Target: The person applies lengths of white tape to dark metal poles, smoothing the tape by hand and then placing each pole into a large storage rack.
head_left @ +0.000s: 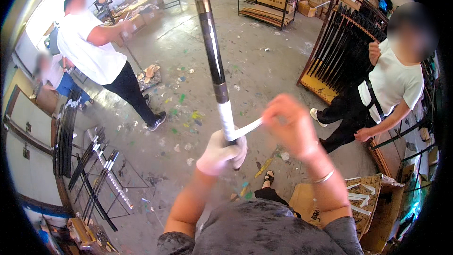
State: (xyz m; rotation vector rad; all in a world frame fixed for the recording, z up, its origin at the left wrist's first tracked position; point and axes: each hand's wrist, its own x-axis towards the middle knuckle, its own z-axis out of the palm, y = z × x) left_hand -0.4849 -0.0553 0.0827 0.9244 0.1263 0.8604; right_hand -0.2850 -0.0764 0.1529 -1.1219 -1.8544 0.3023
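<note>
A long, dark glossy pole [213, 47] with bronze-brown bands stands nearly upright before me. White tape [226, 118] covers its lower section, just above my grip. My left hand [218, 155], in a pale glove with bare-looking fingertips, is wrapped round the lower end. From the pole, a narrow loose strip of white tape [248, 128] runs taut up to the right. Its far end is pinched in the fingers of my bare right hand [293, 125], which is smeared by motion.
Black poles [66, 134] and a low stand [127, 193] are at left. An open cardboard box [373, 226] with white strips [361, 198] on it is at lower right. Two people [94, 42] [391, 75] stand left and right, another farther left. A rack of black rods [339, 42] stands behind.
</note>
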